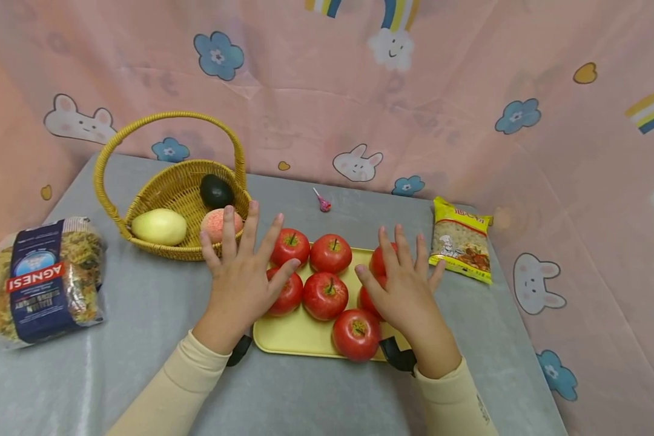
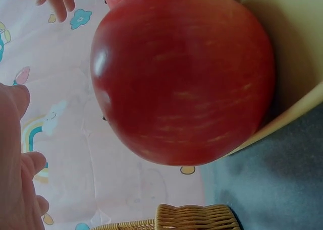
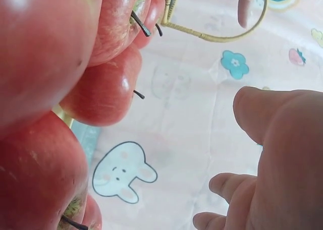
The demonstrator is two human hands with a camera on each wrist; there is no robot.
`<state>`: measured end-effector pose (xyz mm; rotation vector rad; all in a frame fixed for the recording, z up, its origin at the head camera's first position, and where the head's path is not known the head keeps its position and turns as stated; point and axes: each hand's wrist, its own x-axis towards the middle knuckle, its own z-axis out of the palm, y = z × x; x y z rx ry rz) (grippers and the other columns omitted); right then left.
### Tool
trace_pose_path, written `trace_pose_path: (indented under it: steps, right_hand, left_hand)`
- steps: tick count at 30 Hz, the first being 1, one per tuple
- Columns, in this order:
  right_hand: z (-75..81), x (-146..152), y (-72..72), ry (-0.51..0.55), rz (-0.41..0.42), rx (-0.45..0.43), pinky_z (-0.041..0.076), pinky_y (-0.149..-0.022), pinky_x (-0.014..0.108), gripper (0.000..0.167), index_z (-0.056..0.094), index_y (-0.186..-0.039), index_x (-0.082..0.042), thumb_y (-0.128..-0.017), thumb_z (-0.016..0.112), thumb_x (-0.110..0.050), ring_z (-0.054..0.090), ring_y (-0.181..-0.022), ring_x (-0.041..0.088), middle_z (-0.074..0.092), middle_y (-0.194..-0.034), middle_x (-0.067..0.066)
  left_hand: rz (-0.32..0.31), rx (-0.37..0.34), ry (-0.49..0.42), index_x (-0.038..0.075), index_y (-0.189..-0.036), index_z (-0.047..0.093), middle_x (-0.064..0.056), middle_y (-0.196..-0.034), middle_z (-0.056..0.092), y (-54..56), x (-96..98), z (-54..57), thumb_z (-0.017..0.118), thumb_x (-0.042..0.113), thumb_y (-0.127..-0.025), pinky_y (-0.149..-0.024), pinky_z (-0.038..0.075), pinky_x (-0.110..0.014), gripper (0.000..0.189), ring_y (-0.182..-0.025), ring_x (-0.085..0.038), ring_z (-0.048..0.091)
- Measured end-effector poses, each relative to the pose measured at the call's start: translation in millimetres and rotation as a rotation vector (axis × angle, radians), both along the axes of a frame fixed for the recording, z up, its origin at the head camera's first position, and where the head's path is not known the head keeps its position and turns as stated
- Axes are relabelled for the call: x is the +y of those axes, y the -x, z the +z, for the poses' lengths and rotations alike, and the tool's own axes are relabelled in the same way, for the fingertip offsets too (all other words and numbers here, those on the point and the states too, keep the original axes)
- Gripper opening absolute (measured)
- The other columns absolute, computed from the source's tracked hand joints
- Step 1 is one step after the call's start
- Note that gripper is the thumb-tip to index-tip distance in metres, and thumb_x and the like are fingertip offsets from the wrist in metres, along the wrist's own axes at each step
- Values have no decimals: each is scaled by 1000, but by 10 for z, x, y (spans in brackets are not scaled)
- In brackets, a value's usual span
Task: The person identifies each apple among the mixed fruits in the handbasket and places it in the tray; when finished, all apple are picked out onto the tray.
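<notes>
Several red apples (image 1: 325, 296) sit on a pale yellow tray (image 1: 300, 340) in the middle of the grey table. My left hand (image 1: 241, 283) hovers over the tray's left side, fingers spread, holding nothing. In the left wrist view one large apple (image 2: 184, 78) stands close by, apart from the fingers. Above the right side of the tray is my right hand (image 1: 410, 292), also spread and holding nothing. It hides parts of the apples beneath it. The right wrist view shows several apples (image 3: 103, 91) beside the hand, with a gap between them.
A yellow wicker basket (image 1: 166, 249) at the back left holds an avocado (image 1: 216, 192), a pale yellow oval fruit (image 1: 160, 227) and a peach (image 1: 218, 224). An Agnesi pasta bag (image 1: 49, 281) lies far left, a lollipop (image 1: 323, 201) behind the tray, a yellow food packet (image 1: 461, 241) right.
</notes>
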<state>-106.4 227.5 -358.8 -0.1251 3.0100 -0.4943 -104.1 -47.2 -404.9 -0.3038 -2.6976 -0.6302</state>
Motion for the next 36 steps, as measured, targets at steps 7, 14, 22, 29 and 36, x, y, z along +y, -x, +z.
trace_pose_path:
  steps: [7,14,22,29,36]
  right_hand:
    - [5,17,-1,1,-5,-7,-16,-110,81,90,15,-172,-21,-103,49,-67,-15,-158,48,0,-178,13]
    - [24,185,-581,17,-260,-15,-18,-109,80,89,14,-172,-21,-103,50,-66,-17,-158,47,0,-177,14]
    - [64,214,-1428,-5,-600,-35,-17,-110,81,90,14,-172,-21,-103,51,-65,-16,-158,48,-1,-177,15]
    - [165,25,-2222,-45,-853,-74,-19,-111,78,89,15,-172,-19,-104,47,-67,-16,-158,47,-2,-178,13]
    - [82,-652,-1782,35,-801,-1,-12,-118,72,82,19,-172,-25,-106,50,-63,-16,-161,34,2,-178,2]
  left_hand:
    - [-1,8,4,21,-166,40,-13,-177,8,5,-4,-1,63,57,-101,-117,-7,-75,77,-161,-37,-15]
    - [-252,2,0,20,-166,40,-13,-177,9,119,243,3,62,58,-101,-116,-8,-75,78,-161,-37,-15]
    - [-579,-25,-16,21,-166,40,-13,-177,8,108,636,-11,61,59,-102,-116,-6,-76,77,-160,-34,-18]
    - [-842,-77,-64,21,-166,39,-13,-177,7,-121,913,-42,62,59,-101,-116,-7,-75,79,-161,-36,-16]
    - [-741,-129,-109,14,-167,33,-13,-178,-3,289,42,18,35,74,-103,-113,-8,-80,87,-159,-46,-10]
